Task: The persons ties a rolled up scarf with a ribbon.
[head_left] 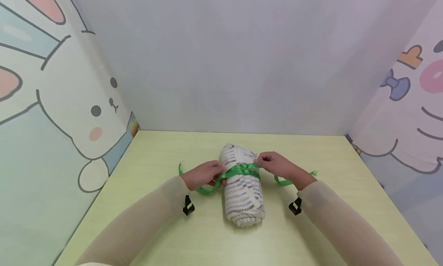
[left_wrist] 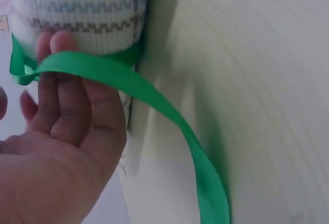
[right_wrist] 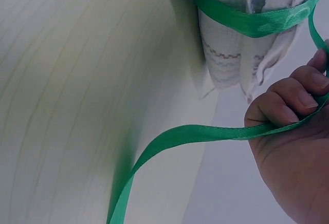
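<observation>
A rolled striped towel [head_left: 243,193] lies on the table with a green ribbon [head_left: 242,169] wrapped around its middle. At the towel's left side, my left hand [head_left: 205,173] pinches one ribbon end between thumb and forefinger. The loose part of that ribbon [left_wrist: 149,90] drapes across the other fingers, whose tips sit right at the towel. My right hand [head_left: 277,164] grips the opposite end near the towel's right edge. Its curled fingers [right_wrist: 282,100] close around the ribbon, and the tail trails down toward the table.
The pale yellow-green table [head_left: 166,235] is bounded by a plain light wall [head_left: 235,66] at the back. Cartoon-printed panels stand on both sides, with a rabbit [head_left: 79,104] on the left. Ribbon tails curl onto the table left and right of the towel.
</observation>
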